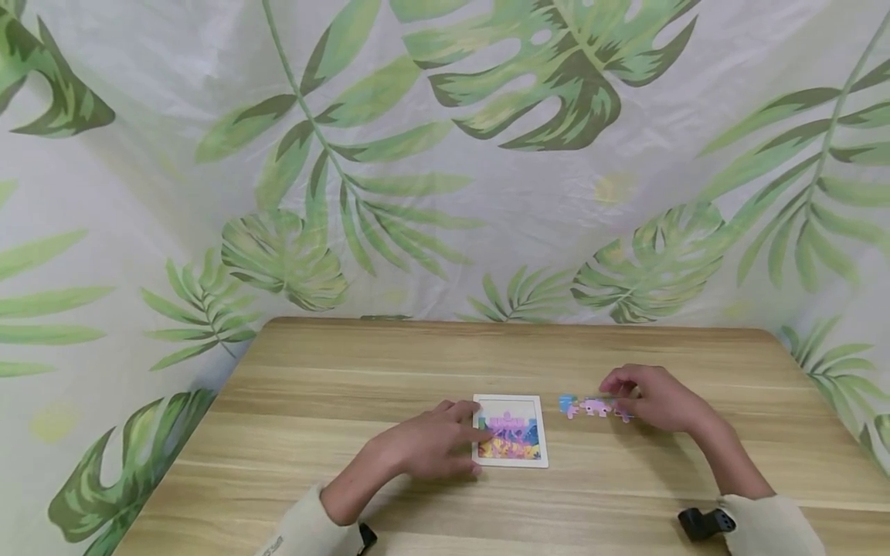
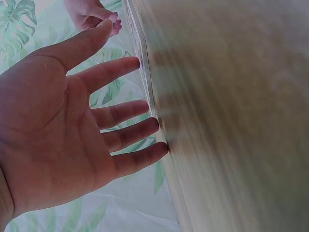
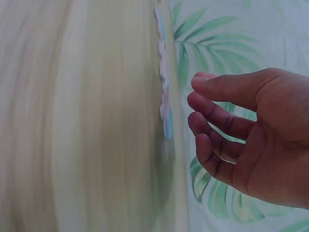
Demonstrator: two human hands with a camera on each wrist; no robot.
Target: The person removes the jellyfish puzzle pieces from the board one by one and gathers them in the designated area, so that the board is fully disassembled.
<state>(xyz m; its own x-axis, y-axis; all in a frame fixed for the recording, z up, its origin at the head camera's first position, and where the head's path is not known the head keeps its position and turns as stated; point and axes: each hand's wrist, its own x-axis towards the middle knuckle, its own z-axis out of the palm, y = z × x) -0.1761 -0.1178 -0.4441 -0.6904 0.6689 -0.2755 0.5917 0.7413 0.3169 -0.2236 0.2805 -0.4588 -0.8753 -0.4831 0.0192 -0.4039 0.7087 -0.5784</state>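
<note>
White frame [image 1: 543, 432]: bottom done, top bare, pieces [image 1: 595, 407] right of it. Left hand [image 1: 439, 442] spread over it; right hand [image 1: 657, 398] loosely bent, looks empty.

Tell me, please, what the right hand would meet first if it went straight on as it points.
Most likely the row of puzzle pieces lying on the table near the right hand, though its height above them is hard to judge.

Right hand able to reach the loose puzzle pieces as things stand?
Likely yes: the right hand is at the row's right end, seemingly empty, and nothing visible blocks the loose puzzle pieces. The left hand is off at the puzzle tray.
</note>
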